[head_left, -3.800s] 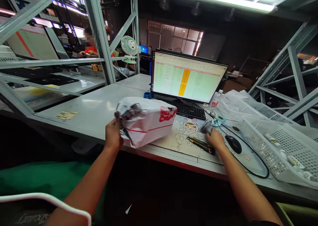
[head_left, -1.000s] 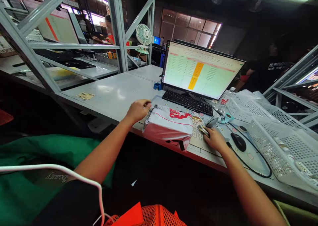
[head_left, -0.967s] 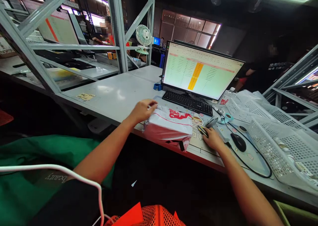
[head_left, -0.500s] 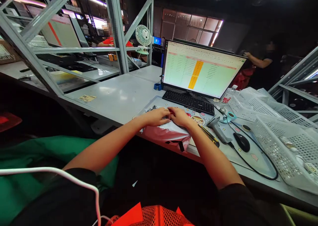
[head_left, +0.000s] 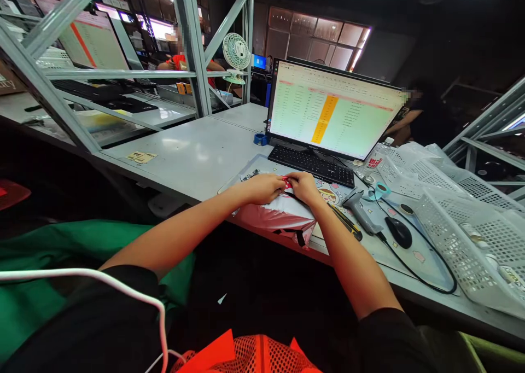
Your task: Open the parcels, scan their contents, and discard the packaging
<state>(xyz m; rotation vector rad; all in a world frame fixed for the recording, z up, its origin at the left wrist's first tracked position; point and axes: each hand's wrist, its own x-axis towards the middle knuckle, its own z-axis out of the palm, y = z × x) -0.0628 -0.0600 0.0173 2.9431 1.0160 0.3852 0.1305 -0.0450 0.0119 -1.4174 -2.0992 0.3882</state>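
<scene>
A white plastic mailing bag, bulging and wrinkled, lies at the table's front edge, with black tape-like patches on its near side. My left hand rests on its top, fingers curled together at the plastic. Close beside it my right hand pinches the bag's upper surface. Between the two sets of fingertips a small red patch shows; whether it is print or a separate piece I cannot tell. A dark strip runs under my right fingers.
Behind the bag stand a black keyboard and a monitor. To the right lie a yellow-black utility knife, a barcode scanner, a tape roll, a corded mouse and white plastic baskets. Metal shelf posts rise at left.
My hands have drawn slightly apart on the bag, uncovering the red patch and dark strip between them. Behind the monitor, a person has bent lower and shifted left.
</scene>
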